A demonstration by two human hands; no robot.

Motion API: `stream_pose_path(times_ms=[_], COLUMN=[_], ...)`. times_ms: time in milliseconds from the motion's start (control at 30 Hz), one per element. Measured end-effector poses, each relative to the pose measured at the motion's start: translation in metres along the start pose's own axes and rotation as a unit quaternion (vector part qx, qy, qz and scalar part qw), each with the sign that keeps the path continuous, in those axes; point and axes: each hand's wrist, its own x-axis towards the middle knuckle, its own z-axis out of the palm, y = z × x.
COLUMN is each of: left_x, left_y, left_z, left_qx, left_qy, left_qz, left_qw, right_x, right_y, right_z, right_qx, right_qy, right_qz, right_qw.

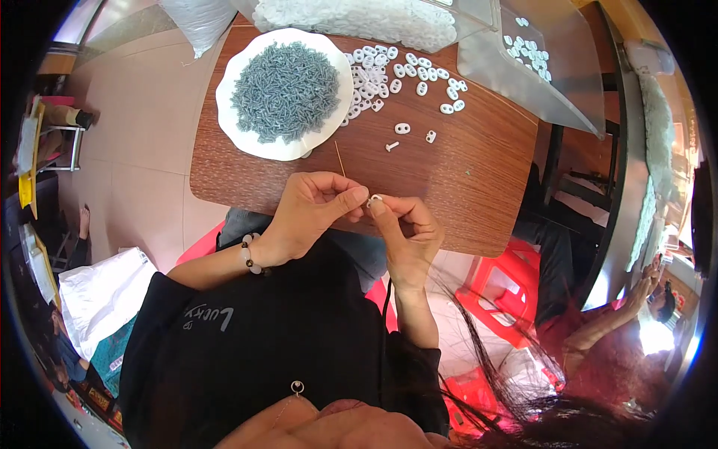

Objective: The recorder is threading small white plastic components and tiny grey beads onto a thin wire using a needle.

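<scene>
1 small white plastic clip [375, 199] is pinched between closed fingertips of left hand [314, 213] and right hand [404, 228] at the brown wooden table's [479, 172] near edge, assembly step judged underway, with 1 grey screw [284, 91] from the white plate [228, 112] probably needed next.

Small white plastic piece [375, 199] pinched between both hands' fingertips.

White plate [233, 120], grey screws [284, 91], brown table [479, 179]
</scene>
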Motion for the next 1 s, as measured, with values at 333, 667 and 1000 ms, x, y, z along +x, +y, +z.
stream_pose_path(times_ms=[333, 667, 1000], left_x=[-0.001, 0.0005, -0.0014], left_y=[0.0008, 0.0004, -0.0018], left_z=[0.0003, -0.0007, -0.0018], left_qx=[0.004, 0.021, 0.012], left_qy=[0.002, 0.005, 0.011], left_qz=[-0.008, 0.011, 0.013], left_qw=[1.0, 1.0, 1.0], right_x=[0.001, 0.0011, 0.0006], right_y=[-0.0022, -0.0041, 0.0028], right_z=[-0.0016, -0.0006, 0.0017], right_qx=[-0.015, -0.031, -0.028], right_qy=[-0.003, -0.009, -0.001], right_qz=[-0.002, 0.004, -0.016], right_qw=[1.0, 0.999, 0.999])
